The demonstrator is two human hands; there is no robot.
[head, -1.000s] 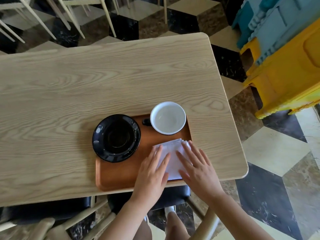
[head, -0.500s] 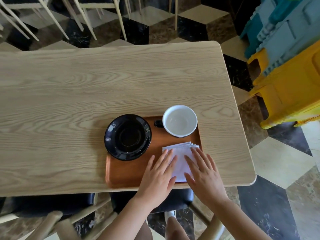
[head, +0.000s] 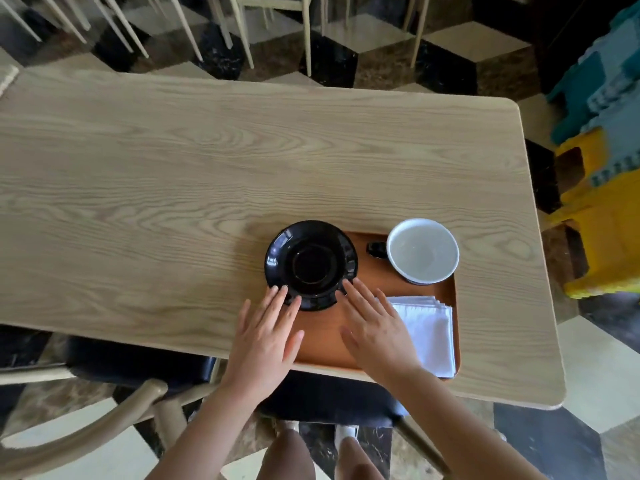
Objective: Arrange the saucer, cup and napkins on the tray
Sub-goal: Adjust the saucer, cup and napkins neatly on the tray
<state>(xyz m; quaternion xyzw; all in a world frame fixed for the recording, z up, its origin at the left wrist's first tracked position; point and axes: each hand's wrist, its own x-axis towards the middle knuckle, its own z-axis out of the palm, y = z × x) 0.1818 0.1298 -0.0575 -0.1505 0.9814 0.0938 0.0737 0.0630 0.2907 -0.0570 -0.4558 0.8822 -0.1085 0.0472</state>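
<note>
A brown tray (head: 374,282) lies at the near edge of the wooden table (head: 173,174). The black saucer (head: 311,264) rests on the tray's left end, partly overhanging it. A cup (head: 422,250), white inside with a dark handle, stands in the tray's far right corner. Folded white napkins (head: 431,332) lie in its near right corner. My left hand (head: 265,336) is flat with fingers apart, fingertips at the saucer's near left rim. My right hand (head: 375,329) is spread too, fingertips at the saucer's near right rim, its edge over the napkins. Neither hand holds anything.
A dark-cushioned wooden chair (head: 131,368) stands under the table's near edge. Yellow and blue plastic stools (head: 602,188) are stacked to the right. Chair legs (head: 239,26) line the floor beyond the far edge.
Both hands left the napkins and slid left to the saucer's near rim. The napkins stay in the tray's near right corner. The camera view shifted.
</note>
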